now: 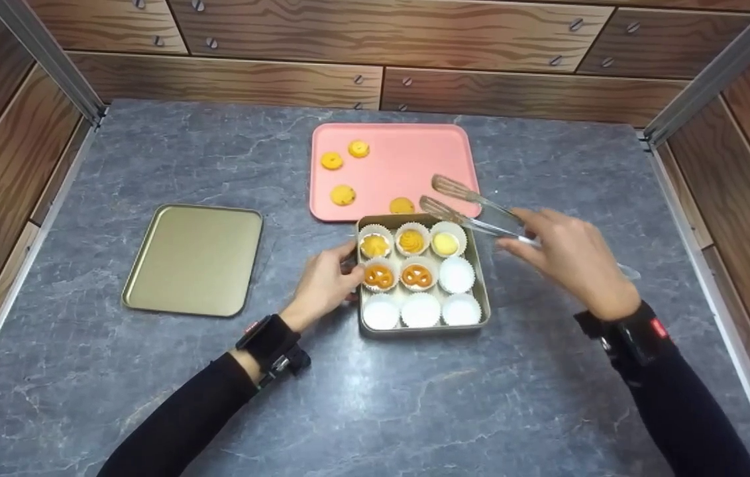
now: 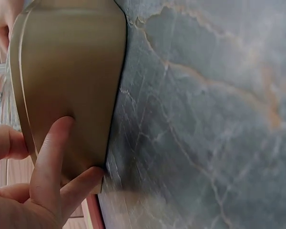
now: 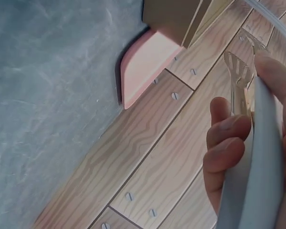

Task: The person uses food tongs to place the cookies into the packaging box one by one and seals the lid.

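Note:
A gold rectangular tin [image 1: 485,291] holds rows of white paper cups [image 1: 457,275]. Three cups in the far row contain yellow cookies [image 1: 411,239], and two in the middle row contain brown pretzels [image 1: 417,275]; the others show bare white insides. My left hand [image 1: 325,281] touches the tin's left side, extended fingers [image 2: 52,157] lying against its wall and thumb near the rim. In my right hand [image 1: 570,258] I grip metal tongs [image 1: 494,226] by their handles. Their slotted tips are spread apart with nothing between them, above the near right part of the pink tray [image 1: 408,159].
Several round yellow cookies [image 1: 343,195] lie on the pink tray behind the tin, one close to its far rim. A flat gold lid [image 1: 195,260] lies to the left on the grey marbled table [image 1: 375,411]. Wood-patterned panels [image 1: 322,33] surround the table.

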`<control>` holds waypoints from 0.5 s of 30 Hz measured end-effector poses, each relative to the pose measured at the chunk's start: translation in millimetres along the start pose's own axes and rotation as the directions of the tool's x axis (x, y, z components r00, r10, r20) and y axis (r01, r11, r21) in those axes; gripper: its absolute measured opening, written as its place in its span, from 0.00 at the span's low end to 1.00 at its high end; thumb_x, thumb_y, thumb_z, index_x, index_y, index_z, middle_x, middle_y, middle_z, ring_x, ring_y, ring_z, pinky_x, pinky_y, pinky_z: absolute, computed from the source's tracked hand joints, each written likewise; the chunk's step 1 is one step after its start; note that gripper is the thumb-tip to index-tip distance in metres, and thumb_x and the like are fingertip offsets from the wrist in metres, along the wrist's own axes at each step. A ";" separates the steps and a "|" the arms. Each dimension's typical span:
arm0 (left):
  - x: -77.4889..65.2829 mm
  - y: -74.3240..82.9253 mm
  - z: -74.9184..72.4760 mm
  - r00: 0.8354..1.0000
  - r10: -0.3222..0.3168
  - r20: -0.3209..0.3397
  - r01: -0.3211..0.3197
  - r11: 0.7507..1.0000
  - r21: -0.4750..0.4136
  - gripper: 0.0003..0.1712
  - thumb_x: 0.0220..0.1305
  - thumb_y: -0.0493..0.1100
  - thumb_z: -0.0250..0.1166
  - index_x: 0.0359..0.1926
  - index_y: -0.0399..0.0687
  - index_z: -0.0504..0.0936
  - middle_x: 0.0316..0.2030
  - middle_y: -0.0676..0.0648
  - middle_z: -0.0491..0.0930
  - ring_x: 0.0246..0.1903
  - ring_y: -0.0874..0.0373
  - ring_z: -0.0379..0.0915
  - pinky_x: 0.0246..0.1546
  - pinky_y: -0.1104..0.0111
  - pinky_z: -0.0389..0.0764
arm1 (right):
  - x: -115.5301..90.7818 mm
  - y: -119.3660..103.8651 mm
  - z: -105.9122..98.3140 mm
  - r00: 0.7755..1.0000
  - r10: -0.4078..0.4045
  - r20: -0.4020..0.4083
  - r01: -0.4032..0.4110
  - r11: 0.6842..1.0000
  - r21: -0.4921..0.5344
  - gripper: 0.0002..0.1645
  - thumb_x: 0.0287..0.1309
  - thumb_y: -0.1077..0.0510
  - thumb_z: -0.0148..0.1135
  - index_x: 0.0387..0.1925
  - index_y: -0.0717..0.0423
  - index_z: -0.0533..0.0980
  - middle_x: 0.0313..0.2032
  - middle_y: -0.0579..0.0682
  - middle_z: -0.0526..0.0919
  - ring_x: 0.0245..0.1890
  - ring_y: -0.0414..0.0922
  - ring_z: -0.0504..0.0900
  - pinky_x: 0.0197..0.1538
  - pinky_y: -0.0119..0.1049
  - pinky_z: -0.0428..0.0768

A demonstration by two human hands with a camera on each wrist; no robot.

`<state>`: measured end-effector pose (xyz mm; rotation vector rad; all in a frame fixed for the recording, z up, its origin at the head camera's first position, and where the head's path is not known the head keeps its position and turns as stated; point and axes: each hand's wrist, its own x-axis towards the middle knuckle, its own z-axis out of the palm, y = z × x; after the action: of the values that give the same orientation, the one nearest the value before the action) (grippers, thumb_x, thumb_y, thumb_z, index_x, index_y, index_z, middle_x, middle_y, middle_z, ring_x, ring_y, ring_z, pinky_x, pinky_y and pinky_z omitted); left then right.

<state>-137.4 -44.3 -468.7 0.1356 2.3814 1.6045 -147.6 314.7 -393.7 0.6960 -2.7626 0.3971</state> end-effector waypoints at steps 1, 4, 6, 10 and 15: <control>-0.2 0.4 -0.3 1.000 0.001 0.008 -0.001 1.000 0.003 0.38 0.68 0.33 0.64 0.76 0.36 0.63 0.51 0.34 0.84 0.27 0.49 0.84 0.25 0.61 0.90 | 5.1 0.6 0.4 1.000 0.006 0.017 -0.006 1.000 -0.006 0.30 0.59 0.47 0.76 0.58 0.59 0.82 0.29 0.54 0.84 0.22 0.48 0.79 0.22 0.44 0.82; -0.1 1.2 -1.4 1.000 -0.001 0.027 0.001 1.000 0.000 0.38 0.67 0.33 0.64 0.76 0.36 0.63 0.53 0.34 0.84 0.27 0.47 0.84 0.25 0.59 0.90 | 21.0 3.1 1.7 0.998 0.011 0.061 -0.010 1.000 -0.019 0.30 0.60 0.47 0.75 0.57 0.60 0.81 0.29 0.54 0.83 0.22 0.47 0.78 0.22 0.43 0.82; 0.3 1.5 -2.0 0.999 -0.003 0.040 0.003 1.000 -0.004 0.39 0.68 0.33 0.64 0.77 0.36 0.62 0.53 0.33 0.83 0.27 0.46 0.84 0.25 0.58 0.90 | 31.6 5.5 2.8 0.997 0.015 0.080 -0.012 0.999 -0.039 0.30 0.59 0.46 0.75 0.56 0.60 0.82 0.28 0.53 0.82 0.22 0.47 0.78 0.22 0.43 0.82; 0.6 2.0 -3.5 0.998 -0.009 0.058 0.010 1.000 -0.014 0.39 0.69 0.33 0.63 0.77 0.37 0.60 0.57 0.32 0.81 0.27 0.47 0.85 0.26 0.57 0.91 | 50.2 10.4 8.5 0.990 0.040 0.133 -0.032 0.998 -0.059 0.31 0.60 0.43 0.75 0.57 0.57 0.82 0.31 0.54 0.85 0.27 0.49 0.81 0.27 0.48 0.84; 0.2 2.1 -5.3 0.997 -0.008 0.074 0.010 1.000 -0.022 0.38 0.71 0.33 0.62 0.77 0.36 0.59 0.65 0.30 0.75 0.29 0.49 0.86 0.26 0.59 0.91 | 67.6 14.3 23.2 0.964 0.091 0.251 -0.091 0.996 -0.014 0.32 0.62 0.39 0.72 0.61 0.51 0.82 0.35 0.54 0.87 0.31 0.50 0.82 0.31 0.51 0.83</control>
<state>-139.2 -48.2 -464.9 0.1766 2.3046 1.5934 -216.5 290.9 -396.6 0.6616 -3.0433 0.3453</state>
